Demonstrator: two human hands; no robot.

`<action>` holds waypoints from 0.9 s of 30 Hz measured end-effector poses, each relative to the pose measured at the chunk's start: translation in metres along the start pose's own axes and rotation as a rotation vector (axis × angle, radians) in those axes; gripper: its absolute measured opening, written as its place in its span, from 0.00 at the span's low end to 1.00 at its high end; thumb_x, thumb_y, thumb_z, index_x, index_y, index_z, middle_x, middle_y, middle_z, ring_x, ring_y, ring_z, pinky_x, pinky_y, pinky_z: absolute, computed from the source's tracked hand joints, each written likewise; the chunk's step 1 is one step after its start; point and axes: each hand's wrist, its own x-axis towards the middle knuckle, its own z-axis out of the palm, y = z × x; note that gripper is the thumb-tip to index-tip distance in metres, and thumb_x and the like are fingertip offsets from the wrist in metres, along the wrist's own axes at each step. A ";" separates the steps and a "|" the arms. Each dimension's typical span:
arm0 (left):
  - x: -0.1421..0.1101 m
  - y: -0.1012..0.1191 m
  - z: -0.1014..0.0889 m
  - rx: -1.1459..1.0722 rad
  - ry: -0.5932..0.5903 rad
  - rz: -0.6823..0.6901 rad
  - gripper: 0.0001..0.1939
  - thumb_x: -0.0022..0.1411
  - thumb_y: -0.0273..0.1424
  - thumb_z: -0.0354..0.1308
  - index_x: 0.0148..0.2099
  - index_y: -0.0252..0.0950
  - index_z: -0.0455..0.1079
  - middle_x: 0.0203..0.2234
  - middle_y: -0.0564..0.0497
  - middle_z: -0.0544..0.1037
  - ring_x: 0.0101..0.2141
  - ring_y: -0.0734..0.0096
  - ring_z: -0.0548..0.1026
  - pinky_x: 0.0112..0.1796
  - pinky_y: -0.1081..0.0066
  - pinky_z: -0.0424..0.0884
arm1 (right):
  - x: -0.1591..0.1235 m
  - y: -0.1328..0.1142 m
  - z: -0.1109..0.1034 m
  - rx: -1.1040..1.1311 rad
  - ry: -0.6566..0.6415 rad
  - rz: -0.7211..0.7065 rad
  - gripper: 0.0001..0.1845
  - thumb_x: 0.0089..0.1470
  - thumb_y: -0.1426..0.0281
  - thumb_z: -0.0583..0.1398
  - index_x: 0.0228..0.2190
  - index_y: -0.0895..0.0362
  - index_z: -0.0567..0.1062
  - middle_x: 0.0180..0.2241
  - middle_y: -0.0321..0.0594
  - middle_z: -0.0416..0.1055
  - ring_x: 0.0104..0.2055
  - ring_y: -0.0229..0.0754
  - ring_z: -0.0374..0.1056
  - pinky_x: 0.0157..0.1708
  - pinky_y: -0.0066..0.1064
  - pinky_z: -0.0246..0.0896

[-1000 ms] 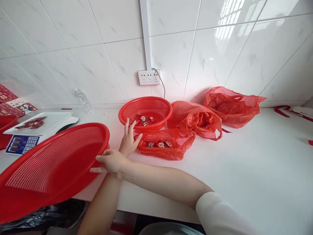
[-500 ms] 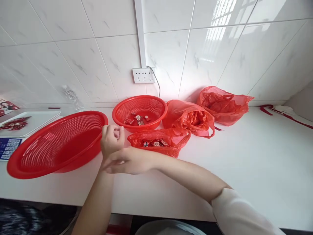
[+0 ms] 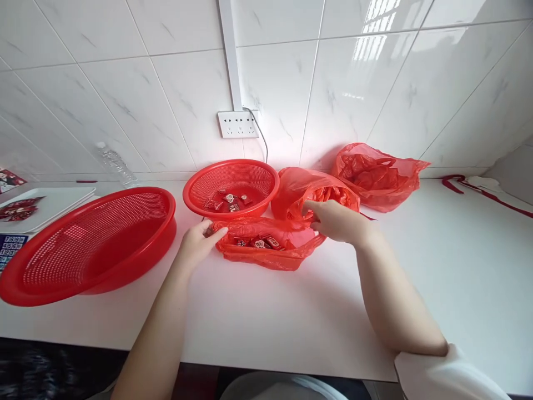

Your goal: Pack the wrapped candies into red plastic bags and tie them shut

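Note:
A red plastic bag [image 3: 266,261] lies on its side on the counter, its mouth showing several small red-wrapped packets [image 3: 259,243]. At its left end is my left hand [image 3: 196,243], thumb over the rim and fingers behind, pinching the plastic. My right hand [image 3: 338,219] reaches to the far right end of the same bag, its fingers closed at the bag's edge, partly hidden by the hand itself. Just behind my right hand sits a second red bag [image 3: 295,191] with a crumpled opening.
Behind the bag stands a small red basket [image 3: 191,194] with several packets. A large red basket [image 3: 166,233] is at the left, near white trays [image 3: 62,203] and a clear bottle [image 3: 116,164]. A third red bag [image 3: 383,178] and red ribbon [image 3: 495,197] lie at the right.
My hands, earlier crossed with the right at the left wrist, have separated. The left has come to the bag's left end; the right has swung over to its right end.

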 end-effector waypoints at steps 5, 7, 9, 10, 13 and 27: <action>0.004 0.045 -0.015 -0.232 0.271 0.246 0.10 0.56 0.39 0.64 0.31 0.38 0.71 0.26 0.55 0.73 0.29 0.74 0.70 0.32 0.75 0.65 | -0.002 0.009 -0.015 0.737 0.634 -0.251 0.09 0.56 0.66 0.62 0.40 0.53 0.72 0.30 0.38 0.74 0.28 0.38 0.70 0.25 0.30 0.65; 0.013 0.065 -0.019 -0.374 0.389 0.311 0.07 0.54 0.35 0.64 0.32 0.38 0.72 0.28 0.55 0.74 0.31 0.74 0.71 0.33 0.74 0.67 | 0.001 0.008 -0.015 0.968 0.768 -0.373 0.13 0.57 0.63 0.63 0.43 0.52 0.71 0.34 0.38 0.75 0.32 0.39 0.73 0.32 0.33 0.71; 0.020 0.082 -0.021 -0.530 0.394 0.335 0.05 0.53 0.33 0.63 0.32 0.38 0.71 0.29 0.54 0.75 0.34 0.71 0.74 0.36 0.73 0.70 | 0.005 0.006 -0.014 1.070 0.795 -0.462 0.17 0.56 0.63 0.64 0.46 0.50 0.70 0.40 0.39 0.76 0.41 0.42 0.75 0.41 0.36 0.73; 0.023 0.090 -0.020 -0.616 0.341 0.343 0.05 0.53 0.33 0.63 0.31 0.38 0.71 0.32 0.53 0.77 0.37 0.69 0.75 0.39 0.72 0.71 | 0.006 0.005 -0.014 1.087 0.805 -0.497 0.18 0.56 0.63 0.64 0.48 0.49 0.70 0.43 0.40 0.76 0.45 0.43 0.74 0.45 0.38 0.72; 0.026 0.107 -0.014 -0.867 0.065 0.382 0.06 0.58 0.37 0.60 0.33 0.40 0.71 0.43 0.51 0.78 0.50 0.61 0.75 0.48 0.64 0.72 | 0.009 0.003 -0.013 1.055 0.869 -0.559 0.22 0.56 0.64 0.64 0.52 0.48 0.69 0.50 0.41 0.74 0.55 0.46 0.70 0.51 0.41 0.70; 0.014 0.121 0.049 -0.382 -0.520 0.368 0.11 0.61 0.39 0.62 0.35 0.37 0.71 0.18 0.58 0.62 0.19 0.82 0.59 0.23 0.75 0.59 | 0.006 -0.036 0.000 0.712 0.699 -0.747 0.10 0.61 0.66 0.60 0.41 0.50 0.81 0.49 0.41 0.71 0.55 0.46 0.67 0.54 0.42 0.66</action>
